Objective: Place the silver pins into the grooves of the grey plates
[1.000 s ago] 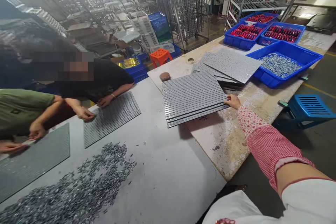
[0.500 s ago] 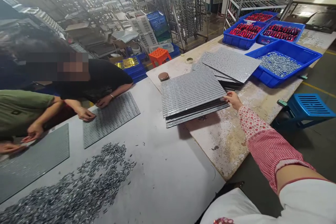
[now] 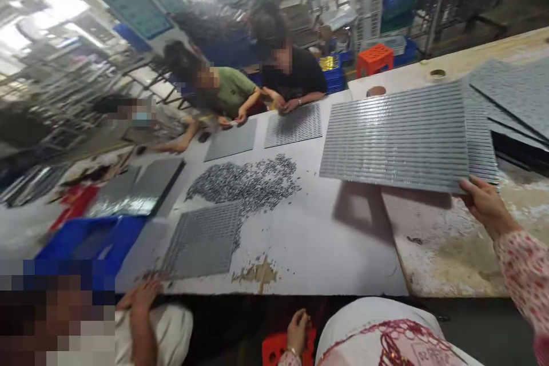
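My right hand (image 3: 484, 203) pinches the lower right corner of a grey ridged sheet (image 3: 394, 137), thumb on top. The sheet is raised and tilted above the table, casting a shadow. Behind its right edge another ridged sheet (image 3: 480, 131) shows; whether the two touch is hidden. My left hand (image 3: 298, 326) is low, below the table's front edge, beside an orange stool (image 3: 272, 349). Its fingers look curled, and what they hold, if anything, cannot be made out. Small dark shiny pieces (image 3: 274, 177) lie heaped on the white table (image 3: 309, 240).
Speckled boards (image 3: 510, 91) are stacked at the right, near a tape roll (image 3: 437, 74). Across the table, co-workers' hands are at a slotted board (image 3: 294, 126) and a grey board (image 3: 231, 140). Another co-worker sits at left near a grey board (image 3: 206, 240) and a blue crate (image 3: 92, 246).
The view has swung left. My right hand has lifted the ridged sheet off the stack toward the white table. My left hand has come into view.
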`<state>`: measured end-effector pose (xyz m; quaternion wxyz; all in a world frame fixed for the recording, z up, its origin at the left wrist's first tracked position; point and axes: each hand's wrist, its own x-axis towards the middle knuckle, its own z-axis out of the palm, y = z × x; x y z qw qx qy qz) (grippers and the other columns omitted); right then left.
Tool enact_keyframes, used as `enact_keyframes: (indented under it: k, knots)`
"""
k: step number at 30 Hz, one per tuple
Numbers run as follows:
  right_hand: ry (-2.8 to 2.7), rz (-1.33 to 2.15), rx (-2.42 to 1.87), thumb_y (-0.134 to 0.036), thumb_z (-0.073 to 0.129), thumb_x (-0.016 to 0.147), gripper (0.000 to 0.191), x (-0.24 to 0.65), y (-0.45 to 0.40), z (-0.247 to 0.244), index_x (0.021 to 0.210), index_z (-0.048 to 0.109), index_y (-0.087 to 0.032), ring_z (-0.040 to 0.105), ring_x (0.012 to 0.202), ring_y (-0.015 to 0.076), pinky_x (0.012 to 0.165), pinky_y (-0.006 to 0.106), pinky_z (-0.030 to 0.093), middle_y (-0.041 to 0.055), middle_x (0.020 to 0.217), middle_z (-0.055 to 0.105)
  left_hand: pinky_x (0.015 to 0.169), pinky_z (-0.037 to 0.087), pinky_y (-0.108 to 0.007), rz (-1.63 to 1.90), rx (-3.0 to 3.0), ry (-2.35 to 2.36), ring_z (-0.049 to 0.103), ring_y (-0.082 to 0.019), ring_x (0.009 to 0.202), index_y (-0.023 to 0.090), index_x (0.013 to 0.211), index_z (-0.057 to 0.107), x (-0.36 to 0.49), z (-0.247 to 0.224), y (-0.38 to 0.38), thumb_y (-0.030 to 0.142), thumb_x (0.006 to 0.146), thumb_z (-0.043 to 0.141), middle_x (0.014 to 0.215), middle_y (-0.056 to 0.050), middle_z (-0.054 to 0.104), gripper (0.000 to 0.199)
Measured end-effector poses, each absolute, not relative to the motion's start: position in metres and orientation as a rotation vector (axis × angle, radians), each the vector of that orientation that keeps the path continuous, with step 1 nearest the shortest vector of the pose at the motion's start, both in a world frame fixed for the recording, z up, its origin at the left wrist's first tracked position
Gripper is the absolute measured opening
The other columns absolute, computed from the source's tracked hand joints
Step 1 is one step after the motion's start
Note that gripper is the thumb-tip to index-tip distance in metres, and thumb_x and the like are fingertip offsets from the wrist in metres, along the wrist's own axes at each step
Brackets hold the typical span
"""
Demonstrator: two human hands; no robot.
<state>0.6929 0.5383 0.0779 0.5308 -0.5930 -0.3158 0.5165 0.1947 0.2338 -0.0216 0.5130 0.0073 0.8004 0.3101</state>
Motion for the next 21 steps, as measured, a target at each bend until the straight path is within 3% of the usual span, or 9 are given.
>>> enact_keyframes:
  k: [2,4,7,10,13,16,21]
  knots:
    - [-0.753,1.35,-1.479,-0.041,0.075,0.056,0.033,0.664,0.504,0.058,0.085,0.065,-0.027,0.061,0.065,0.0168,0.053,0.025,0.051,0.0019,0.085,0.068,0.081,0.05,-0.043,0.927,-0.096,1.901,0.058,-0.023,0.1,0.019,0.117,0.053,0.188,-0.018,0.219,0.042,0.087,0.049,0.115,-0.01,0.058,0.037]
    - [-0.878,1.532,-1.473,-0.049,0.073,0.057,0.037,0.627,0.47,0.038,0.085,0.066,-0.025,0.063,0.071,0.0207,0.064,0.032,0.053,0.0042,0.087,0.069,0.083,0.05,-0.042,1.107,-0.164,1.852,0.06,-0.022,0.102,0.021,0.117,0.054,0.174,-0.013,0.209,0.054,0.089,0.031,0.114,-0.012,0.06,0.048]
    - [-1.092,1.794,-1.371,-0.055,0.068,0.064,0.043,0.573,0.423,0.012,0.09,0.067,-0.02,0.063,0.084,0.0243,0.078,0.036,0.051,0.0072,0.092,0.07,0.082,0.051,-0.042,1.324,-0.19,1.745,0.059,-0.025,0.107,0.027,0.112,0.06,0.15,-0.004,0.194,0.07,0.081,0.019,0.111,-0.011,0.065,0.067]
    - [-1.2,1.974,-1.371,-0.057,0.063,0.069,0.045,0.539,0.389,-0.005,0.093,0.068,-0.019,0.063,0.081,0.0225,0.073,0.033,0.051,0.0062,0.092,0.07,0.081,0.052,-0.041,1.423,-0.198,1.669,0.059,-0.027,0.107,0.028,0.106,0.064,0.135,0.001,0.168,0.064,0.076,0.045,0.108,-0.009,0.067,0.052]
    - [-1.23,2.08,-1.476,-0.055,0.061,0.071,0.044,0.532,0.374,-0.013,0.097,0.067,-0.02,0.063,0.08,0.0212,0.064,0.03,0.05,0.0053,0.094,0.069,0.08,0.052,-0.037,1.367,-0.221,1.704,0.062,-0.025,0.102,0.026,0.105,0.064,0.134,-0.007,0.142,0.034,0.069,0.066,0.102,-0.006,0.069,0.037]
    - [-1.271,2.208,-1.488,-0.049,0.063,0.07,0.04,0.536,0.373,-0.015,0.102,0.066,-0.024,0.062,0.09,0.0232,0.067,0.031,0.05,0.0048,0.102,0.068,0.074,0.054,-0.038,1.305,-0.226,1.724,0.066,-0.025,0.093,0.024,0.107,0.063,0.134,-0.02,0.125,0.022,0.066,0.067,0.097,-0.006,0.071,0.041]
    - [-1.285,2.161,-1.618,-0.052,0.062,0.07,0.048,0.514,0.392,-0.027,0.111,0.06,-0.027,0.064,0.089,0.0235,0.066,0.03,0.051,0.0043,0.099,0.068,0.071,0.054,-0.038,1.259,-0.154,1.74,0.066,-0.027,0.09,0.022,0.107,0.061,0.115,-0.031,0.119,0.028,0.062,0.071,0.099,-0.008,0.07,0.046]
